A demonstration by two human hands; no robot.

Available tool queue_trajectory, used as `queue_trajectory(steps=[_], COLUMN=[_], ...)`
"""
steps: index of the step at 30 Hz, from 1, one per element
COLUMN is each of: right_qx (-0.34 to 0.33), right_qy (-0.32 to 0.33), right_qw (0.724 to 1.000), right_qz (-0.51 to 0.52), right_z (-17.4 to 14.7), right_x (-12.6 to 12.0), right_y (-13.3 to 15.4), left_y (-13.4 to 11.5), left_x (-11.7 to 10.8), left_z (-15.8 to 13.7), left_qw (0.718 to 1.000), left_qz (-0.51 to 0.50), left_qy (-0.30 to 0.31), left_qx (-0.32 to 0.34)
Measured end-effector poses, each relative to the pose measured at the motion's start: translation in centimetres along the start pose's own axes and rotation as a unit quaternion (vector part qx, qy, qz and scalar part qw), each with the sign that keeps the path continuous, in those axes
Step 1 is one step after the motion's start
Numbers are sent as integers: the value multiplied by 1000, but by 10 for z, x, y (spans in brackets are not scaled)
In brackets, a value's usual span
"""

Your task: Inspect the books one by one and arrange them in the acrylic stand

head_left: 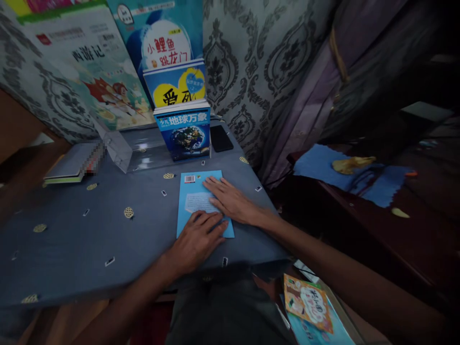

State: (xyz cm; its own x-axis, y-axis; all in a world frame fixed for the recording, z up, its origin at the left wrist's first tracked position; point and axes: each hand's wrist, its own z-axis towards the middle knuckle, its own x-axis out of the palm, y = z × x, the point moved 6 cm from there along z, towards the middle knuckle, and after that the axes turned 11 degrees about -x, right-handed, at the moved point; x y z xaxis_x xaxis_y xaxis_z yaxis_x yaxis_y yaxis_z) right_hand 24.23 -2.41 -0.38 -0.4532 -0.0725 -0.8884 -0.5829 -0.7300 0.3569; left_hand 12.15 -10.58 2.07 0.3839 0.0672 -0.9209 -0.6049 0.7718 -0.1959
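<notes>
A light blue book point(184, 218) lies flat on the table, back cover up, with a barcode in its upper left corner and a block of printed text. My left hand point(199, 237) rests on its lower part, fingers stretched over the cover. Across the upper right part lies my right hand point(232, 199), flat with the fingers extended. Both palms are down on the book and neither hand grips it. Just beyond stands a clear plastic rack point(147, 155), where a blue book with a globe point(187, 136) leans in front of other upright books.
A black phone point(221, 139) lies right of the rack. Stacked books point(74, 160) sit at the table's left. Beyond the right edge, a dark red surface point(362, 225) bears a blue cloth point(316, 165). More books point(309, 304) lie low at the right, beside my legs.
</notes>
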Motion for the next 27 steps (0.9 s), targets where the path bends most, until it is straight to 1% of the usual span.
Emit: queue_trajectory(steps=[2,4,6,8,9,11,13,15,18,22,24,27], right_qx=[-9,-12,-8,-4,-3,-1,0,-8,-50,-124,-142,-148], right_qy=[-8,-15,-11,3,12,29,39,47,72,93,92,86], right_qw=[1000,1000,1000,1000,1000,999,998,997,994,987,985,985], right_qz=[0,-1,-6,-13,-17,-30,-46,-61,-68,-35,-12,5], right_z=[-11,-20,-26,-29,-31,-33,-36,-37,-35,-22,-16,-13], right_x=[0,0,0,0,0,0,0,2,14,34,39,39], right_y=[9,15,20,22,24,27,33,46,81,137,153,160], left_y=[1,6,19,43,56,83,105,117,121,119,119,120], left_x=[-3,-9,-19,-27,-30,-30,-20,-9,1,2,2,1], left_z=[0,1,3,6,7,9,9,8,6,5,5,5], left_qw=[999,996,990,986,986,987,986,984,982,981,982,982], left_qz=[-29,-81,-135,-158,-150,-102,-52,-20,-5,3,4,3], left_qy=[11,24,26,5,-13,-49,-43,-30,-24,-14,-8,-5], left_qx=[-6,-5,-20,-55,-72,-117,-154,-176,-187,-192,-190,-189])
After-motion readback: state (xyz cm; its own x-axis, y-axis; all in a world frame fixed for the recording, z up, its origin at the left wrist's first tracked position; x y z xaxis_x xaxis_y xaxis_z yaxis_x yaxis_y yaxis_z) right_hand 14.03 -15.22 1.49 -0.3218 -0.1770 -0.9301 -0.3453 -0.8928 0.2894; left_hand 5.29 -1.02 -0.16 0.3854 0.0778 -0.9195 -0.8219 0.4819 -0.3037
